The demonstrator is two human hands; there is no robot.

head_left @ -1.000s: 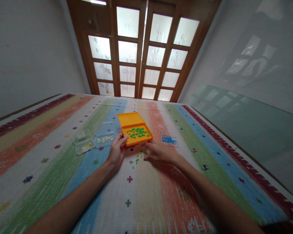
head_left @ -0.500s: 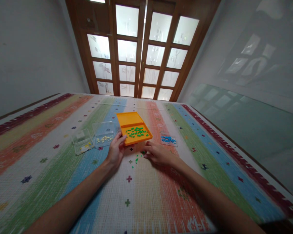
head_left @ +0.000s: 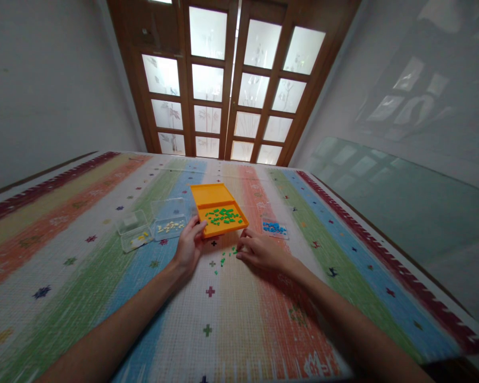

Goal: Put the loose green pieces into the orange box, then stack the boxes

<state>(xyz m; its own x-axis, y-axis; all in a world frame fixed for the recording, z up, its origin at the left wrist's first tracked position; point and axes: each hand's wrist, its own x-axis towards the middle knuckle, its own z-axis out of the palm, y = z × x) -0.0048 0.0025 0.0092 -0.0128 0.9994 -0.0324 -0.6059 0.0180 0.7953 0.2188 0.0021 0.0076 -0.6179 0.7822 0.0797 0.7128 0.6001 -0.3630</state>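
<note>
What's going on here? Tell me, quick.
A person works over a striped mat with both hands. The left hand grips the near corner of an open orange box, which has green bits in it. The right hand rests on the mat beside it, fingers at a few loose bits; whether one is pinched cannot be told. Two clear boxes with yellow bits sit to the left, blue bits to the right.
</note>
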